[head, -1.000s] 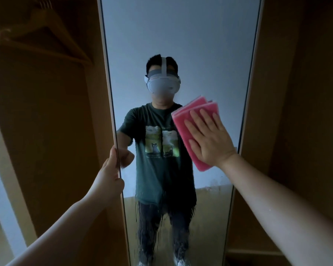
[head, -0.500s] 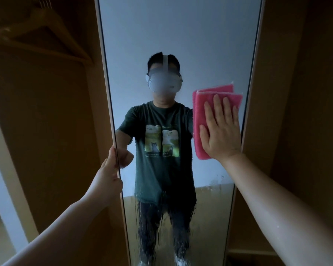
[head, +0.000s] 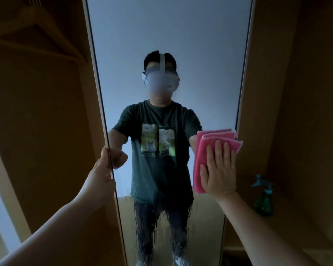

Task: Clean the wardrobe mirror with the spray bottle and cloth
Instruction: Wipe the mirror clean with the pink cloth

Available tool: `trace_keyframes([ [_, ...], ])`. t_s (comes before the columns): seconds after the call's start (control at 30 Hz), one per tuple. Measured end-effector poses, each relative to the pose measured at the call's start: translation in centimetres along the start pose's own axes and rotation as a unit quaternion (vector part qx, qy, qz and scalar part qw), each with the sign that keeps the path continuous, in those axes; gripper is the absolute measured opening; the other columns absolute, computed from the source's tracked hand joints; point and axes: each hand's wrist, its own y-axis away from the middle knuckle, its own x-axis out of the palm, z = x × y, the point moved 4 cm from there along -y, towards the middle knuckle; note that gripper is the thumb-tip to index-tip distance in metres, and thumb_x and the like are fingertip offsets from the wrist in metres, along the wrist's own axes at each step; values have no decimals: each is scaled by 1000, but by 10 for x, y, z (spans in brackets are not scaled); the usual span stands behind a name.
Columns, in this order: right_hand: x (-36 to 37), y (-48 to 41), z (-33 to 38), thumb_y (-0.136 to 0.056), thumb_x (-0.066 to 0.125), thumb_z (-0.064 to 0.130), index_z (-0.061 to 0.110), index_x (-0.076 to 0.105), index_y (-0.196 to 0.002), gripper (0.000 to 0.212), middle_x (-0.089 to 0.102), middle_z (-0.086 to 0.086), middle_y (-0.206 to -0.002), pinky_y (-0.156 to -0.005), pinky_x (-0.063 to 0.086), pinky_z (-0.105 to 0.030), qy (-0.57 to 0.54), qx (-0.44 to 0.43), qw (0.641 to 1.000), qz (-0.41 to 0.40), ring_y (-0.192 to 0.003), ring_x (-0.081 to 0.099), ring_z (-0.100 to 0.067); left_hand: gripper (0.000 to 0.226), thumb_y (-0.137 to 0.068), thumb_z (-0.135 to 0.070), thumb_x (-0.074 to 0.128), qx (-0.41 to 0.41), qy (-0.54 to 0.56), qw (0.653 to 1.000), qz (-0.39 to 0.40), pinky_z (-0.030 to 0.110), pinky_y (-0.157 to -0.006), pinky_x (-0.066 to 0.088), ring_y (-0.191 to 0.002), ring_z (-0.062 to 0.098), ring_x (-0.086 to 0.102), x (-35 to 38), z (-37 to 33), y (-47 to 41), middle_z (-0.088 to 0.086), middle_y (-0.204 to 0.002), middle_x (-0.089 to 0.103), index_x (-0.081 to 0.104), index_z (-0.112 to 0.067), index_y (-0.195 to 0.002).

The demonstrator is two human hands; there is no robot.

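A tall wardrobe mirror (head: 171, 35) on an open door fills the middle of the head view. My right hand (head: 218, 170) lies flat on a folded pink cloth (head: 203, 150), pressing it against the glass by the mirror's right edge. My left hand (head: 102, 172) grips the mirror's left edge, thumb on the front. Wet streaks run down the lower glass (head: 158, 231). A green spray bottle (head: 263, 198) with a blue trigger head stands on a shelf to the right.
The wooden wardrobe interior (head: 37, 131) opens to the left, with a wooden hanger (head: 37, 33) at the top. A wooden side panel (head: 296, 93) stands right of the mirror. The glass reflects a person in a dark t-shirt.
My right hand has slid the pink cloth right and then down along the mirror's right edge. The view has tilted down, bringing the spray bottle in. The left hand keeps its grip.
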Motion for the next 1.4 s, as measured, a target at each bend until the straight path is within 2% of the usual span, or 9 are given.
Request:
trace_keyframes([
  [0.23,1,14,2,-100,15,43,14,-2,-154,64,-12,-9,-161,-120,-3,-47,12,-8,1000,13,-148,-6,-32,93,-74,12,43,-37,4,999,22,49,-95,52,-132,17,43,0,12,-3,-4,-139,48,16,-39,-146],
  [0.37,-8,2,1,-99,16,44,13,0,-153,64,0,-11,-158,-120,-5,-46,17,-21,999,20,-148,-10,-31,90,-73,15,41,-29,7,999,12,47,-98,50,-130,15,43,0,8,-3,-6,-133,52,23,-38,-143],
  [0.5,-24,-44,-3,-98,25,41,7,12,-150,63,11,-20,-155,-120,-5,-46,11,-8,1000,2,-146,-3,-34,99,-78,21,40,-9,-1,1000,-6,41,-92,51,-115,12,49,2,-4,2,-10,-124,50,24,-68,-119],
  [0.67,-57,-133,-9,-99,27,40,6,18,-151,63,16,-23,-156,-120,-4,-46,19,-14,999,-28,-145,9,-42,86,-77,17,41,-13,11,1000,4,45,-97,49,-125,15,49,1,3,-1,-6,-129,54,28,-42,-138],
  [0.77,-66,-152,-10,-98,31,39,6,20,-151,63,18,-23,-157,-119,1,-49,40,-22,999,-29,-144,13,-43,93,-74,22,38,0,20,1000,-5,40,-89,52,-115,8,51,2,-4,3,-9,-120,56,35,-59,-120],
  [0.97,-63,-147,-9,-100,28,39,7,16,-152,62,16,-22,-157,-119,1,-50,27,-26,999,-30,-145,12,-42,79,-69,26,39,10,50,999,-4,46,-96,50,-119,13,55,2,-4,3,-6,-119,62,45,-36,-117],
  [1.17,-56,-130,-9,-100,27,39,7,14,-152,63,15,-22,-157,-120,1,-50,19,-35,999,-23,-145,11,-41,91,-75,27,41,-2,29,999,-36,24,-64,49,-101,8,53,5,-21,10,-26,-106,49,35,-59,-103],
  [1.27,-47,-109,-8,-99,24,41,7,13,-152,63,14,-22,-158,-120,0,-50,15,-45,999,-6,-145,10,-41,92,-75,28,43,-11,26,999,-45,30,-58,50,-93,5,55,5,-25,13,-25,-102,49,36,-61,-99],
  [1.4,-28,-62,-7,-98,26,42,8,13,-152,64,11,-20,-157,-119,-1,-50,13,-82,997,10,-146,6,-38,85,-74,25,45,-35,27,998,-43,37,-55,52,-91,17,59,6,-16,10,-7,-110,54,34,-39,-128],
])
